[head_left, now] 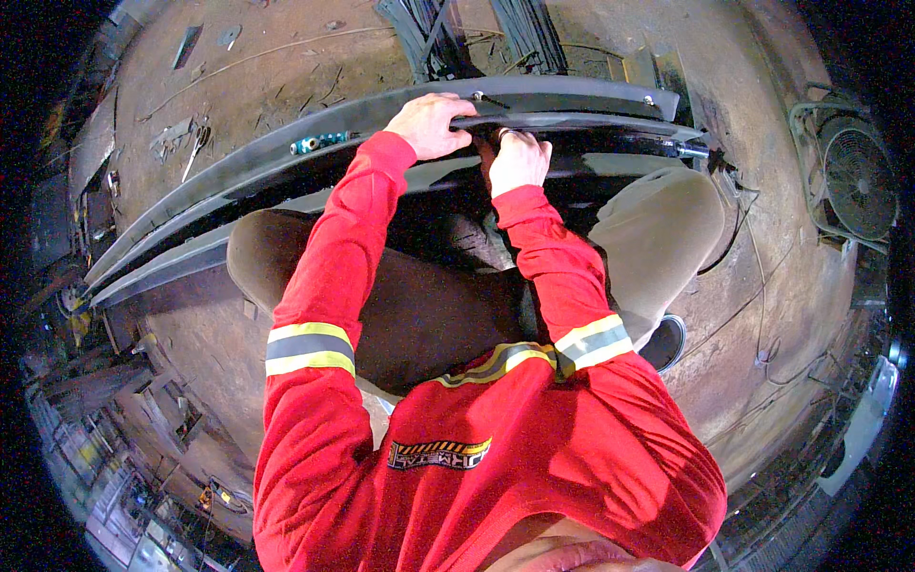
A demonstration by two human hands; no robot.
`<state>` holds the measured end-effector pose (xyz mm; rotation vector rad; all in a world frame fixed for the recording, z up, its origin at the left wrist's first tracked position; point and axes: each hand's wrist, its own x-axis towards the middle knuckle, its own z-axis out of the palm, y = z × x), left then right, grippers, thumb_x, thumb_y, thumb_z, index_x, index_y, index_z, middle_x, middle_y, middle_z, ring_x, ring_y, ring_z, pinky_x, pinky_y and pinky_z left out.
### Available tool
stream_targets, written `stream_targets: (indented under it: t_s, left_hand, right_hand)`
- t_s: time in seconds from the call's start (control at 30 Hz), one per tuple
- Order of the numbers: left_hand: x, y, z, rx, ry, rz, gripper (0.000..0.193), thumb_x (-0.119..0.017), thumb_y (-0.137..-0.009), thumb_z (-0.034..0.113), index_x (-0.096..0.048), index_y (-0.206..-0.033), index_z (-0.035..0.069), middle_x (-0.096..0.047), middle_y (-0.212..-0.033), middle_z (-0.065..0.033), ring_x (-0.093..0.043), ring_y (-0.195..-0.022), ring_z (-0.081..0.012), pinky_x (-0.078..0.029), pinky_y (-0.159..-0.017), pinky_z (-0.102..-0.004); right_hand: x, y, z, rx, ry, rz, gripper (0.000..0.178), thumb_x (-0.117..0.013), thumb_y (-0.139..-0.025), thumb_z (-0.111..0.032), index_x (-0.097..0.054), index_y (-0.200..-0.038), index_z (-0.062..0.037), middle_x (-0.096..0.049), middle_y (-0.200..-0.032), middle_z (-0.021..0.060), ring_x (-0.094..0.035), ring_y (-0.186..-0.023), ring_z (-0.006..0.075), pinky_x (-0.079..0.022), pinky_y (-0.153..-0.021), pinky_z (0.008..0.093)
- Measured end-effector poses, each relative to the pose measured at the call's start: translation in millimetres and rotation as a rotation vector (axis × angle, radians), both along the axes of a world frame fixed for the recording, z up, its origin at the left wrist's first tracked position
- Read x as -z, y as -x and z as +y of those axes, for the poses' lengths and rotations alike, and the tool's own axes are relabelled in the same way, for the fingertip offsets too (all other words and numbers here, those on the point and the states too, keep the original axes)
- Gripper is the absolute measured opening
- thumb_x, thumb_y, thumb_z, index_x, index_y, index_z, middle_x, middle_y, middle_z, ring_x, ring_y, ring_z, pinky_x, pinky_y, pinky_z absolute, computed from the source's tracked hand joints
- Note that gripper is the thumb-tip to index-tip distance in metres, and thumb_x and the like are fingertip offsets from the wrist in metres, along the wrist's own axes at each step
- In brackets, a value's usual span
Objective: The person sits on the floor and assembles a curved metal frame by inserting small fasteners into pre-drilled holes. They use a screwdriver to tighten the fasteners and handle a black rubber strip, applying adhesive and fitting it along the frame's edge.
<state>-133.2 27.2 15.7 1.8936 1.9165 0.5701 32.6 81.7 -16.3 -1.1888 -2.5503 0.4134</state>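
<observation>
A long grey metal beam (572, 95) with raised flanges and a dark hollow between them lies across in front of my bent knees. My left hand (434, 126) is closed over the beam's inner lip, its fingertips curled past the edge. Just right of it, my right hand (518, 164) is bent at the same lip with its fingers curled in. Whatever those right fingers hold inside the dark hollow is hidden. A small teal-and-white object (319, 143) rests in the beam, left of my hands. At the right end sits a shiny metal cylinder (691, 151).
Bundles of dark metal bars (429, 38) lie beyond the beam. A large round fan (853, 176) stands at the right, with cables (758, 276) along the floor. A round container (664, 343) is beside my right knee. Pliers-like tool (197, 151) lies on the left floor.
</observation>
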Motion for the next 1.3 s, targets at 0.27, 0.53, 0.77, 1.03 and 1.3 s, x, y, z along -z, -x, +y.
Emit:
stream_targets:
  t_s: [0.27,0.53,0.77,1.03,1.3]
  left_hand:
    - [2,2,1,0.016,0.007,-0.016,0.032,-0.061,-0.066,0.017,-0.06,-0.096,0.007,-0.06,-0.09,-0.0147,-0.058,-0.088,-0.0351,-0.047,-0.078,-0.0421]
    - [2,-2,0,-0.019,0.008,0.004,0.032,-0.061,-0.066,0.017,-0.06,-0.096,0.008,-0.061,-0.091,-0.0149,-0.058,-0.09,-0.0353,-0.047,-0.08,-0.0426]
    - [-3,-4,0,-0.031,0.008,0.02,0.032,-0.061,-0.066,0.016,-0.06,-0.096,0.008,-0.061,-0.093,-0.0145,-0.058,-0.092,-0.0348,-0.047,-0.08,-0.0424]
    - [-1,-4,-1,-0.036,0.008,0.013,0.031,-0.061,-0.066,0.016,-0.059,-0.097,0.008,-0.061,-0.093,-0.0144,-0.057,-0.092,-0.0346,-0.047,-0.08,-0.0424]
    - [-2,-5,-2,-0.051,0.02,0.019,0.031,-0.061,-0.067,0.019,-0.059,-0.096,0.008,-0.061,-0.095,-0.0142,-0.057,-0.093,-0.0343,-0.047,-0.081,-0.0427]
  right_hand:
    - [6,2,-1,-0.014,-0.053,-0.109,0.015,-0.054,-0.077,-0.021,-0.06,-0.07,-0.0099,-0.064,-0.073,0.0077,-0.061,-0.077,0.0222,-0.038,-0.073,0.0399]
    - [0,2,-5,-0.047,-0.134,-0.111,0.015,-0.049,-0.078,-0.015,-0.059,-0.068,-0.0101,-0.064,-0.07,0.006,-0.061,-0.074,0.0209,-0.038,-0.074,0.0395]
    - [-6,8,-8,-0.078,-0.062,-0.167,0.017,-0.049,-0.078,-0.016,-0.062,-0.068,-0.0102,-0.064,-0.071,0.0077,-0.062,-0.074,0.0226,-0.038,-0.075,0.0411]
    - [3,8,-5,-0.052,0.026,-0.104,0.016,-0.052,-0.076,-0.018,-0.063,-0.069,-0.0087,-0.065,-0.076,0.0122,-0.062,-0.078,0.0272,-0.04,-0.077,0.0459]
    - [5,4,2,-0.108,0.031,-0.106,0.015,-0.052,-0.075,-0.017,-0.062,-0.068,-0.0076,-0.064,-0.077,0.0128,-0.062,-0.08,0.0277,-0.043,-0.075,0.0434]
